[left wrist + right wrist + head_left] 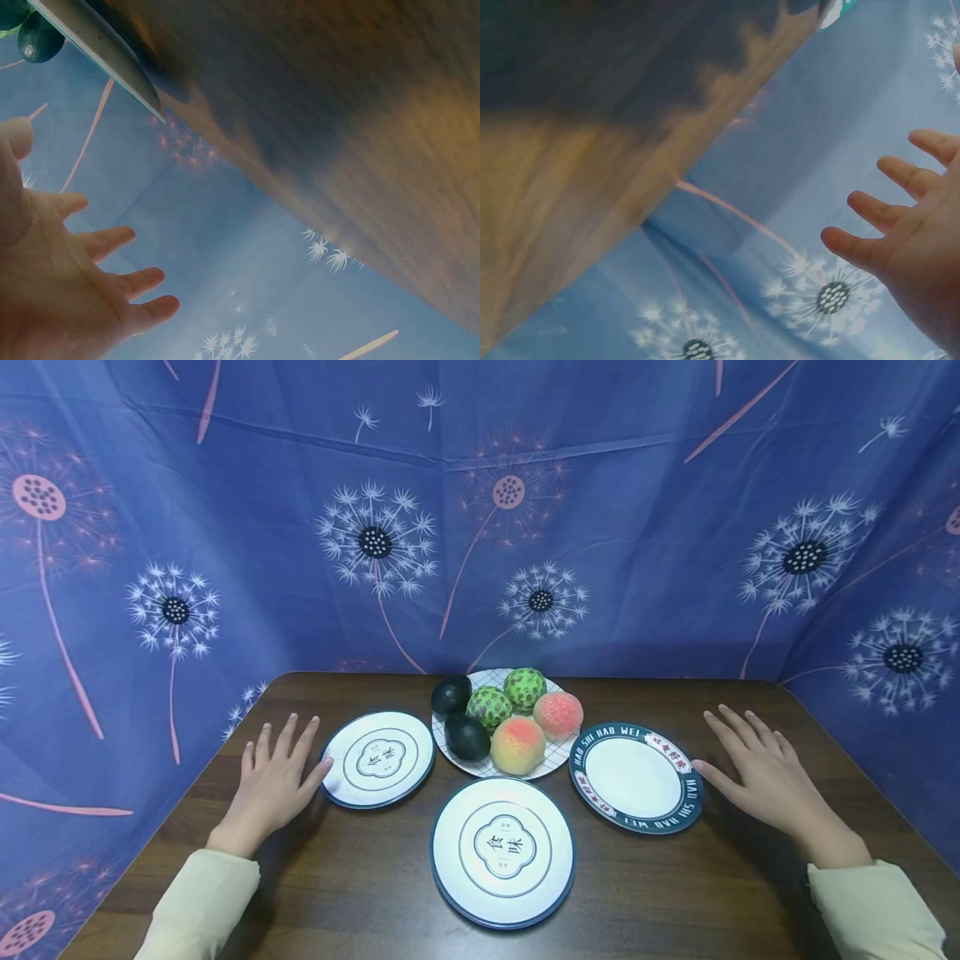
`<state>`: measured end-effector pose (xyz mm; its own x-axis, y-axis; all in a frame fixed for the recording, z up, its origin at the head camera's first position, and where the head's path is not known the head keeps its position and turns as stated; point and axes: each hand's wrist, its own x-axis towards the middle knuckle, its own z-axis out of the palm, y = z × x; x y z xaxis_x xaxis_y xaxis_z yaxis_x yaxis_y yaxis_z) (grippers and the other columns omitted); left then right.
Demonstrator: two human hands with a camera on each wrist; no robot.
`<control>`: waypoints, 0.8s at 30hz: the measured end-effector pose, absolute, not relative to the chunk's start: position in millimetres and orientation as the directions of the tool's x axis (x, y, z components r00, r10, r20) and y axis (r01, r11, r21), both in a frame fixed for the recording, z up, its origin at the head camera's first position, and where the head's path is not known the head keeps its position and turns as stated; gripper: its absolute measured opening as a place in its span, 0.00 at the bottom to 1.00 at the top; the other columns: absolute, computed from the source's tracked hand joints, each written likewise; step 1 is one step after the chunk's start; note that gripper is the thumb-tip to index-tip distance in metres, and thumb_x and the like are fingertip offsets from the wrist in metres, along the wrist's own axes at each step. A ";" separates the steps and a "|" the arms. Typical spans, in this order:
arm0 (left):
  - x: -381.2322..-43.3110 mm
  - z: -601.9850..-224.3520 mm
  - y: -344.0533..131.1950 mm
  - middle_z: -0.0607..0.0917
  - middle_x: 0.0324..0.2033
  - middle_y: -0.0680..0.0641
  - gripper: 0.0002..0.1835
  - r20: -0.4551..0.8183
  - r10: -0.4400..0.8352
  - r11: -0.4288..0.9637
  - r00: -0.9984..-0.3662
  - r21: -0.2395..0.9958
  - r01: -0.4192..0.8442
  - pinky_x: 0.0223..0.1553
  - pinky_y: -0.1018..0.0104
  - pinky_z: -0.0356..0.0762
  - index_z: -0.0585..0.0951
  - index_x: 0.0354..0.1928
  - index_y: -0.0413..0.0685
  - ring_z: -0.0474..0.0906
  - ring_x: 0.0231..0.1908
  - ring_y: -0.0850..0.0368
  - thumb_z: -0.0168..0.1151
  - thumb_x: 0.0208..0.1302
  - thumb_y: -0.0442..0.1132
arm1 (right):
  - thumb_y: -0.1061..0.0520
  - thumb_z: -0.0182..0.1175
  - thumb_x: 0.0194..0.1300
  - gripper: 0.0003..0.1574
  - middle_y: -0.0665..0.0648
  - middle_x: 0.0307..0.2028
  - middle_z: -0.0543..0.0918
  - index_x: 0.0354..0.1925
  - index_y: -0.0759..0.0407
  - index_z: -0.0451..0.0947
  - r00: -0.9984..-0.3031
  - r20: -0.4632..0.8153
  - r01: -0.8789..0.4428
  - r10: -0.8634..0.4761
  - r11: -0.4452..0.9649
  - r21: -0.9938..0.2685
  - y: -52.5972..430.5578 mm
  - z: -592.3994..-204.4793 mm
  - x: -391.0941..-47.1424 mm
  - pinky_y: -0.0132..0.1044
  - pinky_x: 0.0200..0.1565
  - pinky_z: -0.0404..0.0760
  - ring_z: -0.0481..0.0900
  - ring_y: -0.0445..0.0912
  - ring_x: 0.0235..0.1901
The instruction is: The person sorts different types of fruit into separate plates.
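My left hand (273, 781) hovers with spread fingers beside the left white plate (381, 793), its thumb overlapping the rim in the head view. On the other side, my right hand (772, 781) is also spread and holds nothing, thumb close to the green-rimmed plate (633, 785). Both wrist views show the palms and fingers above the table. Between the hands, a checked plate (557, 753) bears two dark green avocado-like fruits (467, 737), two green spotted balls (489, 707), a yellow-red peach (517, 745) and a pinkish-red round fruit (559, 714).
A white plate with a blue rim (502, 893) lies at the front middle of the brown wooden table (360, 893). Behind the table hangs a blue cloth (645, 568) with dandelion prints, which also covers both sides.
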<state>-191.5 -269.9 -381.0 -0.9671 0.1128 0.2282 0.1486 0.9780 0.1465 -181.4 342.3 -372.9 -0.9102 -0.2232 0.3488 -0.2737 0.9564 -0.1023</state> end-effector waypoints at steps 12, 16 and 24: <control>-200.7 -386.6 -264.8 0.54 0.66 0.32 0.33 0.257 0.127 0.977 -0.958 0.132 0.165 0.59 0.29 0.41 0.54 0.69 0.48 0.44 0.64 0.25 0.46 0.66 0.53 | 0.43 0.58 0.58 0.43 0.66 0.63 0.62 0.66 0.57 0.57 -0.847 0.410 -0.390 -0.338 0.920 -0.047 306.6 -359.8 -199.4 0.69 0.53 0.57 0.59 0.67 0.60; -203.0 -388.2 -263.3 0.55 0.66 0.31 0.33 0.257 0.135 0.979 -0.957 0.115 0.168 0.59 0.29 0.43 0.55 0.68 0.47 0.46 0.63 0.25 0.48 0.66 0.52 | 0.43 0.58 0.58 0.42 0.66 0.62 0.64 0.65 0.58 0.60 -0.836 0.406 -0.421 -0.369 0.906 -0.044 294.0 -358.6 -205.3 0.67 0.54 0.58 0.60 0.65 0.59; -205.8 -388.7 -260.6 0.59 0.64 0.31 0.33 0.260 0.157 0.981 -0.953 0.074 0.181 0.59 0.31 0.48 0.58 0.67 0.44 0.49 0.63 0.26 0.51 0.64 0.50 | 0.45 0.61 0.57 0.40 0.64 0.62 0.66 0.63 0.58 0.63 -0.813 0.388 -0.481 -0.434 0.876 -0.030 267.7 -356.0 -215.0 0.63 0.57 0.59 0.62 0.60 0.60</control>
<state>-205.8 -260.6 -388.7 -0.9527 0.1567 0.2603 0.1814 0.9806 0.0739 -215.0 267.7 -356.0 -0.8130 -0.4337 0.3885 -0.4815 0.8759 -0.0297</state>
